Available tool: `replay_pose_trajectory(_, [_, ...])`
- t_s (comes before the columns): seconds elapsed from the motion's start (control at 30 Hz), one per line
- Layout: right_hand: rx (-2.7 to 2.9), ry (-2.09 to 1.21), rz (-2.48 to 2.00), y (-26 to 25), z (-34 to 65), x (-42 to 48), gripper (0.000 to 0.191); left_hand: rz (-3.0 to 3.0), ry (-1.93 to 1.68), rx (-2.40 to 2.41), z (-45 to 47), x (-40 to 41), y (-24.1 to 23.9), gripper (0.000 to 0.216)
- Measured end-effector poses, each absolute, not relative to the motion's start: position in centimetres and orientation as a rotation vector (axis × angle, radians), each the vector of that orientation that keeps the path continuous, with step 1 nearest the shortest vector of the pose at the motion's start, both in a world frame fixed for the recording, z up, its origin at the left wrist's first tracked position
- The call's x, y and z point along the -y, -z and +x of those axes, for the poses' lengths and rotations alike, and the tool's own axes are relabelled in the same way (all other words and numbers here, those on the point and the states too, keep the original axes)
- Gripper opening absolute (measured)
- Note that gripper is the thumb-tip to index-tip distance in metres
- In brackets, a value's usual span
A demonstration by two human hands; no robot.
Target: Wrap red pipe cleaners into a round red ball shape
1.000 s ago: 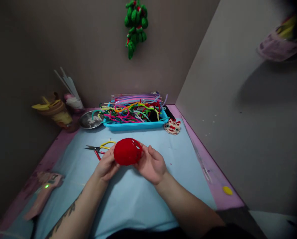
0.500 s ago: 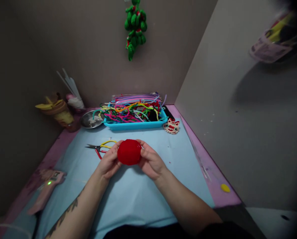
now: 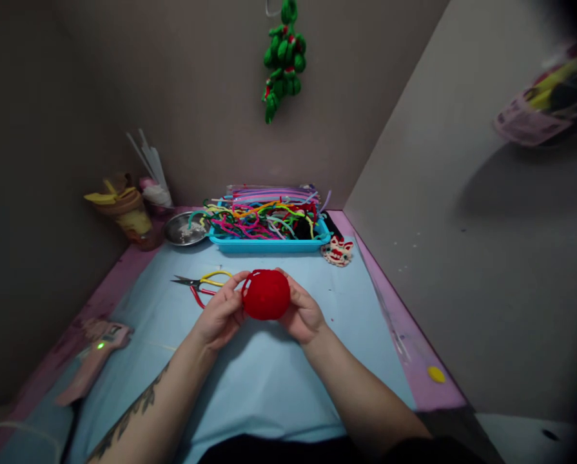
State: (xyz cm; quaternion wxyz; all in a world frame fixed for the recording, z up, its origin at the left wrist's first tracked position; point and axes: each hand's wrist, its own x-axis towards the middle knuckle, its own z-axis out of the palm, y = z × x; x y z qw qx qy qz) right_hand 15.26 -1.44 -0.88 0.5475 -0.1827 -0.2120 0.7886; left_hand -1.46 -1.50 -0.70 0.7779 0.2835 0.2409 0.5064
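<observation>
A rounded red piece [image 3: 267, 296] with a soft, fuzzy-looking surface is held above the blue sheet. Small open gaps between red strands show along its upper left edge. My left hand [image 3: 225, 314] grips it from the left, thumb in front and fingers partly hidden behind. On the opposite side my right hand [image 3: 303, 312] holds it the same way. Scissors [image 3: 198, 283] with one yellow and one red handle lie open just beyond my left hand.
A blue tray [image 3: 269, 246] of colourful pipe cleaners stands at the back. Left of it are a metal bowl [image 3: 186, 232] and a pot [image 3: 128, 216]. A pink glue gun [image 3: 95, 364] with a green light lies left. A cream-and-red ornament [image 3: 337, 252] sits right.
The red piece has turned in my hands, so gaps now show at its upper left edge. Both hands keep their grip. The whole view has shifted slightly.
</observation>
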Motion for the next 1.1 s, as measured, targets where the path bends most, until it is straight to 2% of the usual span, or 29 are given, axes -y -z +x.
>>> replay_pose_trajectory(0.2, [0.542,-1.843,-0.432,0.8,15.4,1.4,0.051,0.639,-1.103,-0.517,-1.4,1.7,0.4,0.056])
replay_pose_trajectory(0.43, [0.569,-1.845,-0.477,0.1,15.3,1.5,0.052,0.664,-1.134,-0.502,-1.4,1.5,0.2,0.054])
replay_pose_trajectory(0.53, [0.616,-1.767,-0.583,0.1,15.2,1.5,0.050,0.681,-1.104,-0.495,-1.5,1.5,0.1,0.051])
replay_pose_trajectory(0.73, [0.884,-1.516,-0.825,1.6,15.2,1.4,0.060,0.674,-1.083,-0.435,-1.6,1.9,-0.1,0.044])
replay_pose_trajectory(0.93, [0.829,-1.214,-1.014,1.6,15.8,0.5,0.033,0.627,-1.172,-0.460,-2.5,1.9,0.1,0.035])
replay_pose_trajectory(1.0, [0.799,-1.245,-1.005,1.3,16.0,0.4,0.025,0.624,-1.184,-0.463,-2.8,1.8,0.3,0.034])
replay_pose_trajectory(1.1, [0.764,-1.338,-0.989,1.0,16.1,0.6,0.028,0.623,-1.171,-0.458,-2.8,1.8,0.3,0.034])
